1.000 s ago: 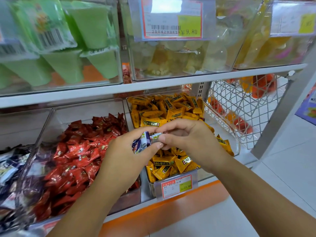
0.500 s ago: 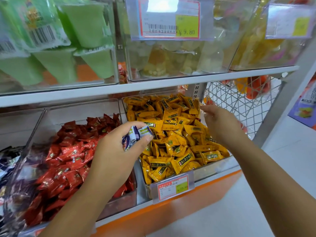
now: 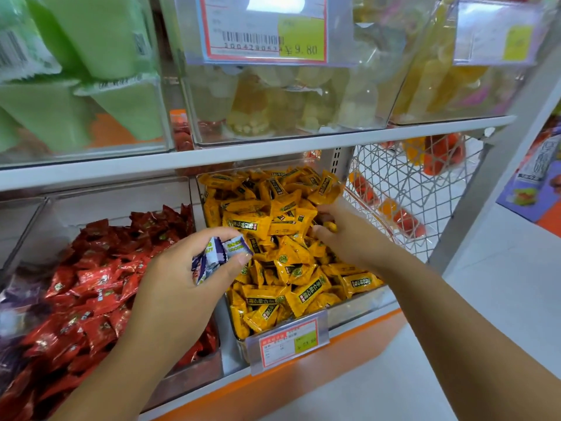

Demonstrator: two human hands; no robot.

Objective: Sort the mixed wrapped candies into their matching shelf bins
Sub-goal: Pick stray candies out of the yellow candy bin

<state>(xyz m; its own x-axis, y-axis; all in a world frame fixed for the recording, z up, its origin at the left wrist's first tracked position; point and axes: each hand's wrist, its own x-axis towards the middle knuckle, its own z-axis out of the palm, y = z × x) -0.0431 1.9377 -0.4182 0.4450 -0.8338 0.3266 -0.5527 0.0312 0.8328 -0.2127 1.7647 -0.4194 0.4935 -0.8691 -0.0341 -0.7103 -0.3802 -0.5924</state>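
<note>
Surface: lower shelf point(image 3: 233, 378) of a shop rack, with a white lip over an orange base strip point(image 3: 303, 382). Pale floor point(image 3: 501, 299) lies to the right of the right fingers.
Bins: the clear red bin point(image 3: 121, 196) is heaped with red candies point(image 3: 91, 284), below and left of the left fingers. The clear yellow bin point(image 3: 358, 308) is heaped with yellow candies point(image 3: 273, 226), under the right fingers. A price tag point(image 3: 288, 341) is clipped to its front.
Overhead: the upper shelf board point(image 3: 273, 150) runs just above both bins. It carries clear boxes of green cups point(image 3: 91, 41) and pale jelly cups point(image 3: 288, 101).
Edges: a wire basket point(image 3: 409, 183) stands just right of the right fingers, beside the yellow bin. The wall between the two bins lies below the left fingers.
Open room: the gap between heaps and upper board is low. The bins open forward, toward the person.
Left hand point(image 3: 179, 287): fingers clenched round a bunch of purple candies point(image 3: 218, 253), with the thumb under the bunch. It is held above the seam between the bins, clear of both heaps.
Axis: the bunch slants from lower left to upper right. Its crimped ends point toward the right fingers.
Right hand point(image 3: 343, 235): back of hand up, at the right side of the yellow bin. Fingers are curled into the heap, pinching one yellow candy point(image 3: 331, 227) against the thumb.
Far left: purple wrappers point(image 3: 18, 299), blurred.
</note>
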